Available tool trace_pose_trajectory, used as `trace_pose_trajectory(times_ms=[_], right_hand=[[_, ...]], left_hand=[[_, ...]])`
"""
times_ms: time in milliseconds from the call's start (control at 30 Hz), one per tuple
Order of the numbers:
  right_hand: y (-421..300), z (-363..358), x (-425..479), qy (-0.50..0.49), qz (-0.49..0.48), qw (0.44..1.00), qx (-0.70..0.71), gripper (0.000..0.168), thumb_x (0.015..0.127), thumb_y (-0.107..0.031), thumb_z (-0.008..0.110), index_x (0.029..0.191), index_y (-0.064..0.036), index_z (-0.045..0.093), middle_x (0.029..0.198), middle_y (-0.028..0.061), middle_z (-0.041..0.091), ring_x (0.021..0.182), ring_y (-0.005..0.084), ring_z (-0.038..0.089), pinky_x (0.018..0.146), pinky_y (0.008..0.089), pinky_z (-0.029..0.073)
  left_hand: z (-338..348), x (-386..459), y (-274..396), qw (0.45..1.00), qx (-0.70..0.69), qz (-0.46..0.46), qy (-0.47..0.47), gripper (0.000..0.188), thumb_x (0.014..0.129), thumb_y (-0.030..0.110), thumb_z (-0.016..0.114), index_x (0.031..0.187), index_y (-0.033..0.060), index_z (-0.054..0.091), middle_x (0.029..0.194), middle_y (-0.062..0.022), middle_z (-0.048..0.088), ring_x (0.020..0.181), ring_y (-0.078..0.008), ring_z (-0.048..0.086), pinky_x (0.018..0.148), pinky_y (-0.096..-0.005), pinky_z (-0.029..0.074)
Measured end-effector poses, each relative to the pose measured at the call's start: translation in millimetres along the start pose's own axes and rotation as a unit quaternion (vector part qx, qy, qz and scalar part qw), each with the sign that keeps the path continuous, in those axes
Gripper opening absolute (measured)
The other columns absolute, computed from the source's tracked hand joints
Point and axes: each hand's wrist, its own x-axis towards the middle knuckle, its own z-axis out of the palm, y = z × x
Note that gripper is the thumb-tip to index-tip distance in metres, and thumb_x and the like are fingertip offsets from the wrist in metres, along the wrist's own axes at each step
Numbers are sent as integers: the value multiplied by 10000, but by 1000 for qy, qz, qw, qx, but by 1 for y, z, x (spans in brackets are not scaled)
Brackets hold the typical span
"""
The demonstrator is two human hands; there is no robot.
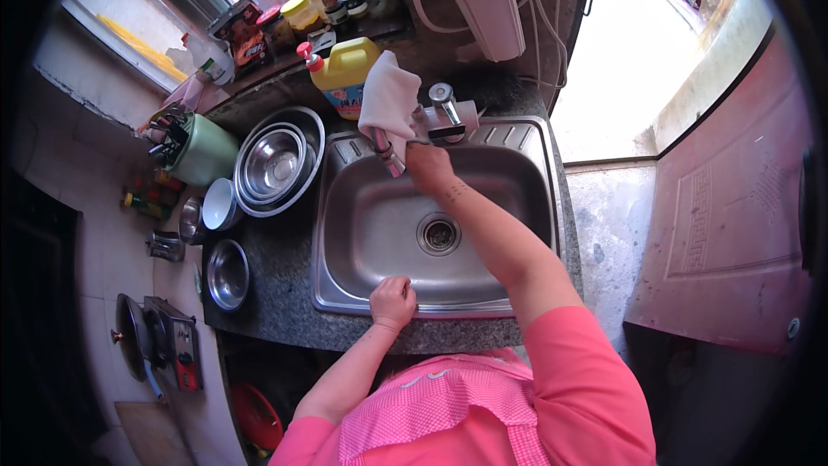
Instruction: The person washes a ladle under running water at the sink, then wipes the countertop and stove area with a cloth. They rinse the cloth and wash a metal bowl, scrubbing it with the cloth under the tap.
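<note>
My right hand (428, 167) reaches across the stainless steel sink (381, 239) to the base of the faucet spout, close to a white cloth (388, 94) draped over the spout. Its fingers are partly hidden, and whether they grip the cloth's lower end or another thing cannot be told. Behind the hand stands the chrome faucet lever (443, 96). My left hand (393, 301) rests on the sink's front rim with its fingers curled; no object shows in it. The sink's drain (439, 233) lies between the two hands.
Nested steel basins (279, 162), a white bowl (220, 204) and a small steel bowl (228, 275) stand left of the sink. A yellow jug (346, 74) with a red pump stands behind it. A white filter housing (482, 6) hangs above. An open doorway lies right.
</note>
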Motion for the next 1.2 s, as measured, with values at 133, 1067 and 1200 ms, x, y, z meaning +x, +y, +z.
trace_pose_trajectory(times_ms=[133, 1067, 1200], right_hand=[[7, 4, -1, -11, 12, 999, -28, 174, 775, -75, 530, 935, -109, 590, 945, 103, 628, 843, 306, 638, 656, 408, 522], [94, -112, 33, -256, 180, 940, 138, 222, 682, -99, 625, 904, -83, 622, 831, 120, 620, 890, 295, 627, 769, 437, 497], [122, -57, 4, 135, -81, 983, -99, 131, 644, -114, 626, 768, -79, 606, 787, 69, 605, 881, 238, 573, 817, 380, 443]], left_hand=[[0, -1, -2, 1000, -5, -8, 0, 62, 698, 101, 595, 757, 87, 604, 737, -78, 618, 721, -266, 606, 642, -371, 488], [1, -1, 1, 1000, -5, 26, 12, 35, 707, 77, 592, 740, 79, 582, 712, -77, 602, 696, -269, 599, 614, -373, 486], [3, 0, -1, 1000, 1, 20, -1, 40, 710, 74, 600, 748, 73, 593, 713, -76, 612, 679, -252, 605, 610, -361, 482]])
